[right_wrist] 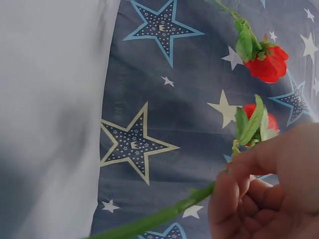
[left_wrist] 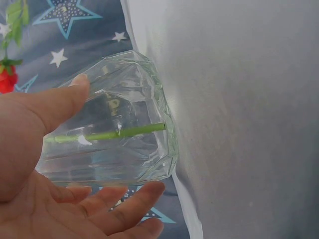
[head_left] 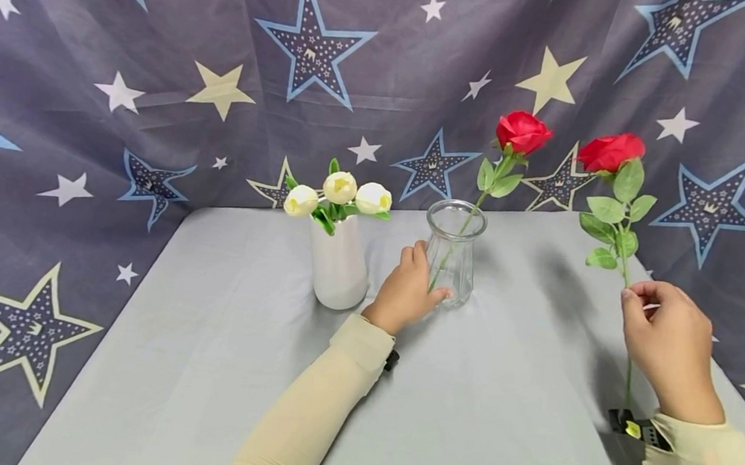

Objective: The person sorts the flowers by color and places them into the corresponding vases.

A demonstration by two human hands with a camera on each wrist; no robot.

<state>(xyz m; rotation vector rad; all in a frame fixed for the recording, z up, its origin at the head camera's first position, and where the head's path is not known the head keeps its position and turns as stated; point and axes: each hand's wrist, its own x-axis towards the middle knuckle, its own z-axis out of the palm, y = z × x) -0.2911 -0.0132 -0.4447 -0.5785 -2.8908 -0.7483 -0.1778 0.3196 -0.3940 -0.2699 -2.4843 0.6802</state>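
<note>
A clear glass vase (head_left: 454, 259) stands on the table with one red rose (head_left: 522, 133) leaning in it, its green stem (left_wrist: 124, 132) showing through the glass. My left hand (head_left: 407, 290) holds the vase low down, thumb on one side and fingers on the other. Off to the right, my right hand (head_left: 668, 340) pinches the stem (right_wrist: 164, 214) of a second red rose (head_left: 612, 152) between thumb and fingers. That rose is upright, its leaves and bloom above the hand and the stem's lower end reaching down beside the wrist.
Left of the glass vase stands a white vase (head_left: 338, 270) holding cream tulips (head_left: 339, 187). Both vases are on a grey cloth-covered table (head_left: 214, 337). A star-patterned curtain (head_left: 389, 62) hangs close behind the table and along its sides.
</note>
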